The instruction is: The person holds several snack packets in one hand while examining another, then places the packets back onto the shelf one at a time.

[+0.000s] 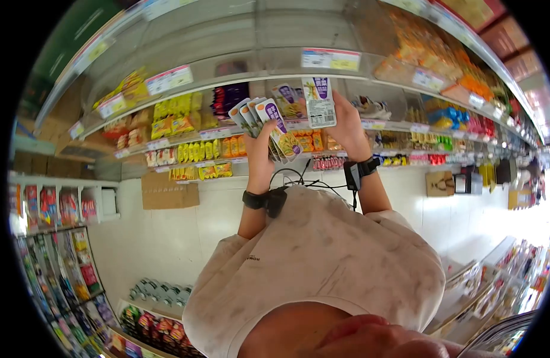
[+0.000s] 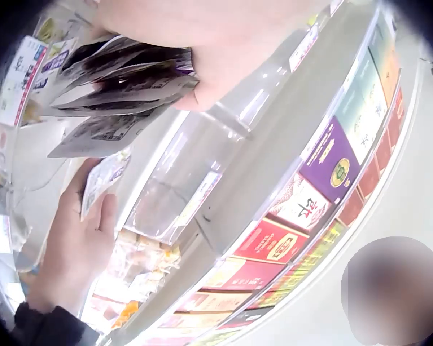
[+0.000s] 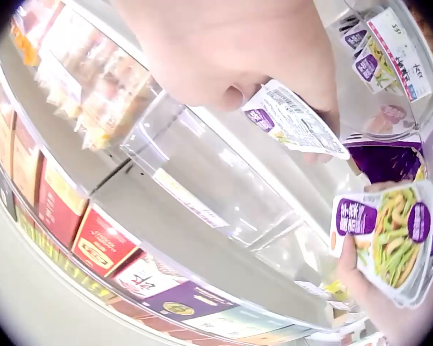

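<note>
My left hand grips a fanned stack of flat snack packets, with white and purple labels and a picture of green and yellow food. One more packet is pinched in my right hand, its printed back with a barcode toward the head camera. Seen from the right wrist, the stack faces the camera while the single packet is tilted under the right hand's fingers. Similar purple-labelled packets sit in a clear shelf bin behind the hands.
Shelves with clear dividers and price tags curve across the front. Yellow snack bags stand left of the hands, orange bags upper right. A cardboard box is on the floor. Boxed goods line another shelf.
</note>
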`<control>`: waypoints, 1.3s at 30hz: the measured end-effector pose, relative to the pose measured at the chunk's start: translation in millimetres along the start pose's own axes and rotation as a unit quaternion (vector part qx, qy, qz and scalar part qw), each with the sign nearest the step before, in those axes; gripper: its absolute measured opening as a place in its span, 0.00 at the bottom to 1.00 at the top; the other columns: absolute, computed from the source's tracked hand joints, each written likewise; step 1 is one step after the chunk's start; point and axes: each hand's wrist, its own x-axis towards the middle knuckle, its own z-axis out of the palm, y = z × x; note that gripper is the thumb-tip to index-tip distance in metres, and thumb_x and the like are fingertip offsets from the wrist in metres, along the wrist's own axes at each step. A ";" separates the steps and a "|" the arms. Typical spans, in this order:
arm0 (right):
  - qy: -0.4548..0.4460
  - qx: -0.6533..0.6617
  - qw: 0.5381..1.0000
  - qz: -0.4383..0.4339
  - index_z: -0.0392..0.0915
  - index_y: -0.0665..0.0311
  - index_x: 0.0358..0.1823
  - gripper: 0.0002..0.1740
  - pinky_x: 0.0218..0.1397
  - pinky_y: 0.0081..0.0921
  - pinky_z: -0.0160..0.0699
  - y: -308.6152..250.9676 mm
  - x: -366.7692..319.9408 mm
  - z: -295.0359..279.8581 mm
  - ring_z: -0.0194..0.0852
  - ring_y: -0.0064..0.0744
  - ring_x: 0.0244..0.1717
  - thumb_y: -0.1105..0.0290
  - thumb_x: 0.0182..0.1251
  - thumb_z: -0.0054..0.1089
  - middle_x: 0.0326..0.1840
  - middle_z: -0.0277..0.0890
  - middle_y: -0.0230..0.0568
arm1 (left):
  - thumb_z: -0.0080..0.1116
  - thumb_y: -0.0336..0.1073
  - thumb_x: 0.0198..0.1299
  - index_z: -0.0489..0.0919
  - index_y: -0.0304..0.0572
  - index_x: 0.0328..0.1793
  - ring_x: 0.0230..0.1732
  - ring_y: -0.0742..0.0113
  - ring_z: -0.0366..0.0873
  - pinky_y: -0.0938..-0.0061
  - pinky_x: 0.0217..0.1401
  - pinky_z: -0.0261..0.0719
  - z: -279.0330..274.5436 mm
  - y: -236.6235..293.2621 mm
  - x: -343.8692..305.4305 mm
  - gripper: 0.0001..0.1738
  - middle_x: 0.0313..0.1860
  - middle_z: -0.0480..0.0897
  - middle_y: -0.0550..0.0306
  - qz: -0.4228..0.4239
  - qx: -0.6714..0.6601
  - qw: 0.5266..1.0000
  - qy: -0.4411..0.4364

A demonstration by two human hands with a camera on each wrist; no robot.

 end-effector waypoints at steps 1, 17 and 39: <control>0.013 -0.130 0.990 -0.054 0.60 0.76 0.71 0.22 0.74 0.47 0.74 -3.7 -7.1 -8.8 0.72 0.54 0.71 0.71 0.84 0.35 0.71 0.70 0.60 | 0.72 0.29 0.55 0.72 0.39 0.62 0.49 0.67 0.83 0.70 0.50 0.82 8.4 -8.5 0.0 0.29 0.51 0.82 0.57 -0.014 0.006 1.000 -0.007; 0.017 0.043 0.988 -0.145 0.62 0.72 0.75 0.31 0.71 0.47 0.73 -71.0 -127.8 -34.2 0.74 0.53 0.68 0.56 0.85 0.32 0.72 0.69 0.60 | 0.74 0.30 0.53 0.72 0.38 0.61 0.51 0.64 0.84 0.68 0.51 0.84 91.7 -91.9 -37.6 0.30 0.53 0.81 0.54 -0.117 0.075 0.987 -0.079; 0.008 0.114 0.944 -0.309 0.55 0.75 0.79 0.35 0.76 0.47 0.70 -136.1 -251.7 -14.8 0.69 0.56 0.72 0.54 0.82 0.39 0.78 0.59 0.67 | 0.71 0.28 0.56 0.67 0.37 0.70 0.55 0.63 0.81 0.68 0.54 0.82 164.5 -170.6 -53.9 0.36 0.58 0.79 0.54 -0.142 0.144 0.960 -0.193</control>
